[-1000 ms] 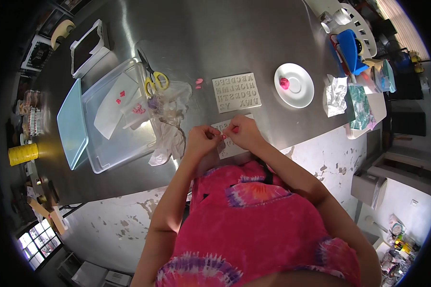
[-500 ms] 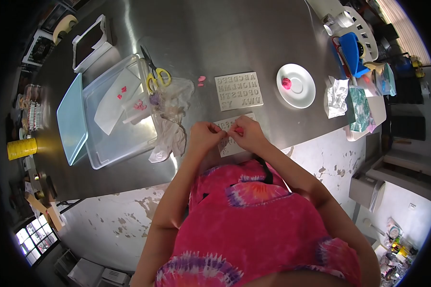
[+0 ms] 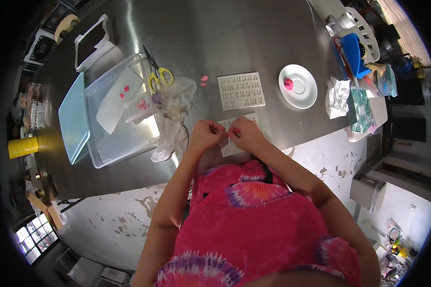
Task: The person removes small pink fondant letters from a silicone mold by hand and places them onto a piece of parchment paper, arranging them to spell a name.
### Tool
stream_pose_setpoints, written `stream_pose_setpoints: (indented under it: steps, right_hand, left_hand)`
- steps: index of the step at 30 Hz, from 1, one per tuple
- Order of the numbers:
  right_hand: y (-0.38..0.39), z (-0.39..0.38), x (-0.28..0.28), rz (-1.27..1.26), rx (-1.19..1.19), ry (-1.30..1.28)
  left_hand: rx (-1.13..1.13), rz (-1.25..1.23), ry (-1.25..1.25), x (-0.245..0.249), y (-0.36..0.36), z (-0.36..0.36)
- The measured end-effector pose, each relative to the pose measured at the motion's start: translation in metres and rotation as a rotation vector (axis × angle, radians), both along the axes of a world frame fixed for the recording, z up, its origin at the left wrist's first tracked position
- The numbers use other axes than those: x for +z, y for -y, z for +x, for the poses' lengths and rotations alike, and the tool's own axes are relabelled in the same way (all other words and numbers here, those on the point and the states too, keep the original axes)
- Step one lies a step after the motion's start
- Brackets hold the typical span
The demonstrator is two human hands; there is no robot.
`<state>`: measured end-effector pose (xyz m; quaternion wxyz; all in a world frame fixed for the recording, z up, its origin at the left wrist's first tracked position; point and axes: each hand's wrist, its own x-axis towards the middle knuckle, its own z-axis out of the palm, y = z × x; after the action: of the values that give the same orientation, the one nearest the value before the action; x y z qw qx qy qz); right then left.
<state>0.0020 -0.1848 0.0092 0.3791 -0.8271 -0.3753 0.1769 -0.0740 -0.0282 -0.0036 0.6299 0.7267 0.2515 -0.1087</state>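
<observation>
Both hands meet over the lower letter mold (image 3: 232, 148), which they partly cover. My left hand (image 3: 208, 135) has its fingers pinched together; whatever lies between its fingertips is too small to name. My right hand (image 3: 245, 134) is closed on a small bit of pink dough (image 3: 235, 130), its fingertips close to those of the left. Just beyond lies a second mold (image 3: 241, 91) with rows of raised-looking letters. Small pink pieces (image 3: 204, 78) rest on the metal table to its left. A white saucer (image 3: 305, 88) at the right holds a pink lump (image 3: 289, 84).
On the left stand a clear plastic box (image 3: 100, 153) with paper and pink bits, a pale blue lid (image 3: 74, 119), crumpled plastic (image 3: 170, 138) and yellow-handled scissors (image 3: 161, 78). Crumpled white paper (image 3: 338, 98), a green packet (image 3: 360, 110) and a blue container (image 3: 353, 55) are at the right.
My right hand's fingers have shifted around the pink dough, and less of it shows. The table items appear slightly further right in the view. Both hands remain over the lower mold.
</observation>
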Motion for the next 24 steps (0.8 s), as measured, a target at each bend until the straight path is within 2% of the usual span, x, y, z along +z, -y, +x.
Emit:
stream_pose_setpoints:
  steps: [4, 6, 10, 13, 19, 22, 24]
  right_hand:
    - [0.001, -0.009, 0.001, -0.011, -0.044, 0.059]
    - [0.002, -0.006, 0.004, 0.026, -0.052, -0.047]
    - [0.001, -0.001, 0.01, 0.018, -0.131, -0.224]
    - [0.004, 0.0, 0.004, 0.065, -0.193, -0.163]
    - [0.003, 0.0, 0.001, 0.021, -0.103, -0.049]
    - [0.001, -0.011, -0.002, 0.081, -0.083, -0.003]
    - [-0.001, -0.017, 0.0, 0.026, -0.071, 0.216]
  left_hand:
    - [-0.016, 0.109, 0.034, 0.009, 0.001, 0.001]
    - [-0.042, 0.151, 0.029, 0.009, 0.002, 0.003]
    - [-0.037, 0.075, -0.018, 0.009, -0.001, 0.004]
    - [-0.029, 0.071, -0.035, 0.002, -0.001, 0.004]
    - [-0.037, 0.12, 0.027, 0.005, 0.001, 0.002]
    - [-0.045, 0.179, 0.058, 0.008, 0.003, 0.002]
    - [-0.049, 0.222, 0.082, 0.009, 0.004, 0.001]
